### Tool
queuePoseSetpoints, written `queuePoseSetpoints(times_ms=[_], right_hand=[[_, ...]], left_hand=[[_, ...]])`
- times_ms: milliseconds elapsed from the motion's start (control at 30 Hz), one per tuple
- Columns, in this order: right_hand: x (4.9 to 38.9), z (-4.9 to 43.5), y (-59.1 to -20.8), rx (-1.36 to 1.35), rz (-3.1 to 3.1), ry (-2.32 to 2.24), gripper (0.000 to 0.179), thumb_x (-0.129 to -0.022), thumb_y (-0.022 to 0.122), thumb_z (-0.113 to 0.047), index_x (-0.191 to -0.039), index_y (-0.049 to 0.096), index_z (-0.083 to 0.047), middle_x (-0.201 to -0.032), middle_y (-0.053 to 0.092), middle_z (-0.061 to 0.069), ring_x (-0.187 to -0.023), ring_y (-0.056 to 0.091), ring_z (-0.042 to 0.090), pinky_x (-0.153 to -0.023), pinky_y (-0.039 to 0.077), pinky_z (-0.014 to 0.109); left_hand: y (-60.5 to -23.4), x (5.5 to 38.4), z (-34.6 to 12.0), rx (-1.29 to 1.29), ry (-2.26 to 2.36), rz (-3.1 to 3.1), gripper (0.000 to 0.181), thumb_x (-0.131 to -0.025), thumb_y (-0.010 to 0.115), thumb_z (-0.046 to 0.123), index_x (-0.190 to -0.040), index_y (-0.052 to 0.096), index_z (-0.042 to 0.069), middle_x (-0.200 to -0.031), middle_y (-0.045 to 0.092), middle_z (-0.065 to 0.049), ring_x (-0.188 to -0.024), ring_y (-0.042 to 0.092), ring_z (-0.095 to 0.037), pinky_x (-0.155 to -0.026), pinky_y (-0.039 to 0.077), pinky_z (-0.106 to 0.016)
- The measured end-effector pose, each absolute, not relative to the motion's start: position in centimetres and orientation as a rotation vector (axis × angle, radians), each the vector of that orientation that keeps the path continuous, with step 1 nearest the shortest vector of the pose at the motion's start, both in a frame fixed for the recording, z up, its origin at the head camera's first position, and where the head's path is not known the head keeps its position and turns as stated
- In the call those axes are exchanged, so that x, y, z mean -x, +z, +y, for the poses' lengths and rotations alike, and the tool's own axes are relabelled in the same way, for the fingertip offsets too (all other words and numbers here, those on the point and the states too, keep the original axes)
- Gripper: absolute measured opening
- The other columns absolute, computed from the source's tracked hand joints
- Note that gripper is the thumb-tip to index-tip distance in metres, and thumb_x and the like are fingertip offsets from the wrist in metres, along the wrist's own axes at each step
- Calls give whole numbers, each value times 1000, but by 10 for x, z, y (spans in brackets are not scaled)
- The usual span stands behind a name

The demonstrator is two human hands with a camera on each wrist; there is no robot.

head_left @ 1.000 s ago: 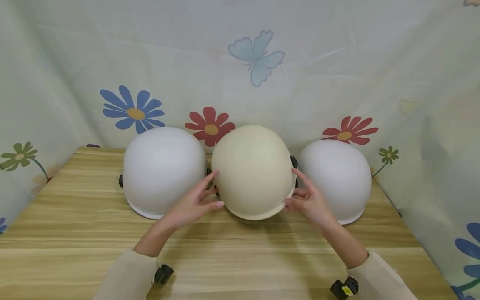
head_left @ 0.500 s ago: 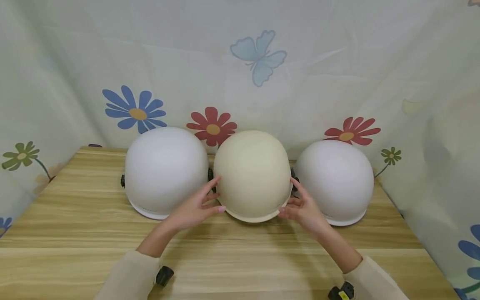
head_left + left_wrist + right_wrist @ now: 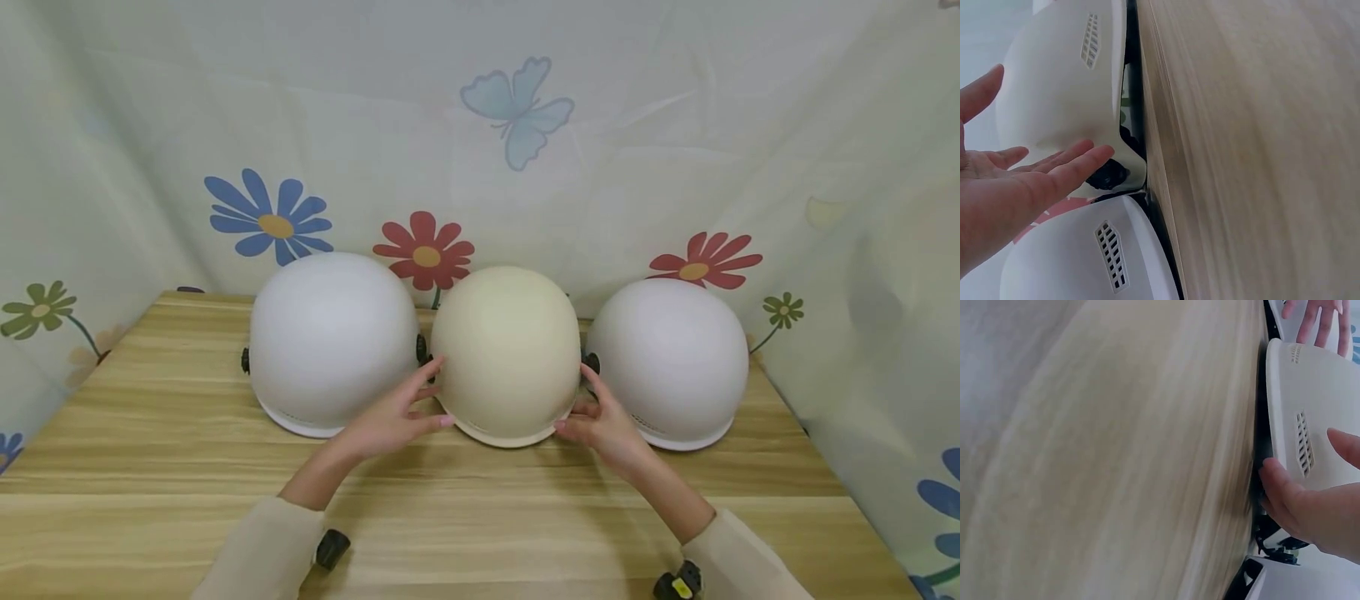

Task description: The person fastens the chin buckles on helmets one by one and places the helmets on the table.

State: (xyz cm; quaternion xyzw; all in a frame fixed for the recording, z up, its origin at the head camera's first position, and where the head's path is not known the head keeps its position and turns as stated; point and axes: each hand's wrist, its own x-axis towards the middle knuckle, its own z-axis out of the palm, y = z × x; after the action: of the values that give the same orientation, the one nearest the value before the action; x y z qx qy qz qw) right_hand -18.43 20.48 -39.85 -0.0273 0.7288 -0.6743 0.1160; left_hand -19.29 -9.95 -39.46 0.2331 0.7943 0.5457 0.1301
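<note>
A cream helmet (image 3: pixel 506 358) with its brim toward me stands on the wooden table between two white helmets. My left hand (image 3: pixel 392 417) is at its left side, fingers straight and thumb apart near the brim. In the left wrist view those fingers (image 3: pixel 1079 165) reach beside the helmet's black side knob (image 3: pixel 1110 175). On the other side my right hand (image 3: pixel 611 425) has its fingers along the helmet's side and its thumb close to the brim. In the right wrist view the right fingertips (image 3: pixel 1270 472) lie right at the rim, below a slotted vent (image 3: pixel 1304 444).
The left white helmet (image 3: pixel 333 342) and the right white helmet (image 3: pixel 671 362) flank the cream one closely, with black knobs at their sides. A fabric backdrop (image 3: pixel 337 100) with printed flowers and a butterfly hangs behind. The wooden table (image 3: pixel 480 517) extends toward me.
The cream helmet has come down and back, from tilted to level, into the row between the white helmets. My hands have followed it, the right one shifting a little left.
</note>
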Motion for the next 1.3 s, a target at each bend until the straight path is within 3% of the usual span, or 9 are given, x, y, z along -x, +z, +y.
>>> queuePoseSetpoints(times_ms=[233, 600, 1067, 1300], right_hand=[[189, 210, -403, 48, 2168, -1915, 93, -80, 61, 10, -148, 3, -17, -124, 42, 35, -100, 56, 29, -80, 48, 32], [191, 214, -399, 54, 2207, -1888, 83, -81, 54, 15, -147, 7, -7, -136, 28, 34, -119, 40, 44, -85, 47, 41], [187, 209, -386, 69, 2385, -1778, 77, -80, 61, 8, -143, 19, -3, -129, 35, 27, -108, 48, 39, -79, 49, 35], [184, 207, -379, 121, 2425, -1789, 66, -80, 60, 10, -137, 28, 0, -115, 40, 25, -103, 51, 40, -80, 49, 42]], left_hand=[[-396, 195, -99, -679, 1542, 2329, 81, -86, 65, 21, -147, 12, 14, -150, 13, -11, -132, 26, -32, -98, 29, -55], [-396, 195, -100, -671, 1519, 2302, 76, -87, 64, 21, -146, 17, 9, -150, 16, -12, -133, 24, -32, -100, 29, -52], [-391, 190, -122, -646, 1554, 2322, 74, -86, 64, 29, -144, 24, 9, -147, 24, -12, -132, 25, -33, -102, 27, -51], [-387, 182, -141, -601, 1550, 2378, 73, -86, 63, 34, -144, 25, 10, -142, 32, -17, -126, 34, -35, -99, 32, -51]])
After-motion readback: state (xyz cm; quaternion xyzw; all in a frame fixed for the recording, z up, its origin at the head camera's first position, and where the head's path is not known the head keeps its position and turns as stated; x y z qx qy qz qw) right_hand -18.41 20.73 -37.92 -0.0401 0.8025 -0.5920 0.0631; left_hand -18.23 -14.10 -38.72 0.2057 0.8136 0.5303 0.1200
